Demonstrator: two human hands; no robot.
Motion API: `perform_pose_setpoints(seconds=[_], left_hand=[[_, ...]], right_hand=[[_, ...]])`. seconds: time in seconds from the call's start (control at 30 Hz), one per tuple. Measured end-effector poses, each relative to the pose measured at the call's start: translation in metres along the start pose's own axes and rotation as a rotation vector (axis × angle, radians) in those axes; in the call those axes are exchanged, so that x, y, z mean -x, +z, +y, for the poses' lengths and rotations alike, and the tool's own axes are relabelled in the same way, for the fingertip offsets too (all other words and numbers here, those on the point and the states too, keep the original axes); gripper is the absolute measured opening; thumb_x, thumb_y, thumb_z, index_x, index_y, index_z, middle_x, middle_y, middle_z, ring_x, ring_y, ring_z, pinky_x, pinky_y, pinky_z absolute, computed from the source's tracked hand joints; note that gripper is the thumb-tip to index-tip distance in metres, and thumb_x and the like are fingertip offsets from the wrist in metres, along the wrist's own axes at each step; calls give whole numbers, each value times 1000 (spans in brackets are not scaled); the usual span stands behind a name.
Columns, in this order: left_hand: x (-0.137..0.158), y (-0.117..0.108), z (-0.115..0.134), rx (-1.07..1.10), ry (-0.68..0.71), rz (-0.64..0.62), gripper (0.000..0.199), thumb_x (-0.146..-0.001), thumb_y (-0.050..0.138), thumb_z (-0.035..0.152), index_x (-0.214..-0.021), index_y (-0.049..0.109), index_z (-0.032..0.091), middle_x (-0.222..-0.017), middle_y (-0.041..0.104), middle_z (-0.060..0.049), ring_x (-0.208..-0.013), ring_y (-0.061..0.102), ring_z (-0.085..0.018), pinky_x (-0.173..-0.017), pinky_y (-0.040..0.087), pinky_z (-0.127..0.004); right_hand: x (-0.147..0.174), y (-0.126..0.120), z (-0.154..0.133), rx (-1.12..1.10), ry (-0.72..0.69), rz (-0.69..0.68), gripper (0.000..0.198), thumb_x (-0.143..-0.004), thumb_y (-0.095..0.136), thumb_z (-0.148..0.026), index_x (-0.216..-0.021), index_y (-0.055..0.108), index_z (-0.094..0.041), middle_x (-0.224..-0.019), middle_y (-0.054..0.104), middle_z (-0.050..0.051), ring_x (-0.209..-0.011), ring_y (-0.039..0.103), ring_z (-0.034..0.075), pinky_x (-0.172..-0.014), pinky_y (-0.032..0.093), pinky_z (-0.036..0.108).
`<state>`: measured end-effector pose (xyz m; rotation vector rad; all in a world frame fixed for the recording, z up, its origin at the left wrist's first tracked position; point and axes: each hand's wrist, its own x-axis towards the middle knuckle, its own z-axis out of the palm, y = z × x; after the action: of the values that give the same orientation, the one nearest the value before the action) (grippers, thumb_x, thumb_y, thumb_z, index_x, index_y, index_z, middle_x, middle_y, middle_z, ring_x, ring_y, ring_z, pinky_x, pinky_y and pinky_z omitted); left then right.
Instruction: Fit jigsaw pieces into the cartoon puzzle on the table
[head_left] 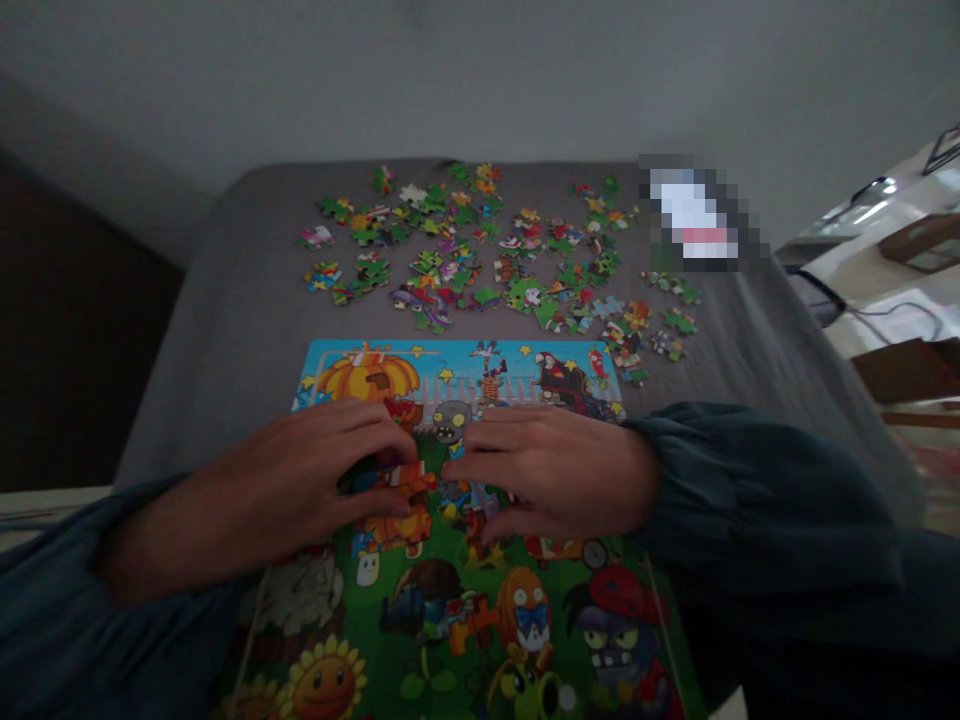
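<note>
A colourful jigsaw board (480,372) printed with cartoon plants and zombies lies before me, and both my hands rest over its middle. My left hand (341,455) is curled around joined orange puzzle pieces (405,482), fingers on the far side and thumb on the near side. Just across from it, my right hand (536,470) reaches left with its fingers stretched and its thumb apart. Under that hand, small pieces (478,512) partly show; the palm hides the others. An orange-red piece (472,622) lies lower on the board.
Several loose puzzle pieces (450,240) spread over the grey cloth surface (247,300) beyond the board. A pixelated, blurred-out object (697,215) lies at the far right. Behind stands a grey wall (465,80); a brown box (922,243) and cables are off to the right.
</note>
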<state>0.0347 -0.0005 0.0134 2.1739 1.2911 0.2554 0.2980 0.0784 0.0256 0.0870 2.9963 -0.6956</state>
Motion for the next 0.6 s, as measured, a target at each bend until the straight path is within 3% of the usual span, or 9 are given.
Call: perform_pose_setpoints(seconds=[0.3,0.43,0.6], left_hand=[[6,-2,-6,-13,-28,-5,36,-94,64,64,-106,73,30,-102,75,0,-90,69,-21,-76,50,-30],[5,-3,-7,0,-32,-20,34,-95,64,62,-105,72,31,-101,76,1,-90,70,-21,-77,50,-30],[4,-4,-5,-18,-48,-26,30,-96,62,57,-104,73,30,-100,75,0,-90,70,-21,-78,50,-30]], right_hand=[[1,-1,-3,-35,-56,6,53,-96,70,-50,-127,67,-7,-112,70,13,-101,58,26,-91,44,39],[2,3,-11,-59,-218,-40,56,-94,70,-56,-133,68,-16,-116,67,11,-99,52,25,-83,39,38],[1,15,-20,2,-229,-18,50,-96,67,-57,-133,71,-24,-116,64,11,-102,47,26,-83,34,38]])
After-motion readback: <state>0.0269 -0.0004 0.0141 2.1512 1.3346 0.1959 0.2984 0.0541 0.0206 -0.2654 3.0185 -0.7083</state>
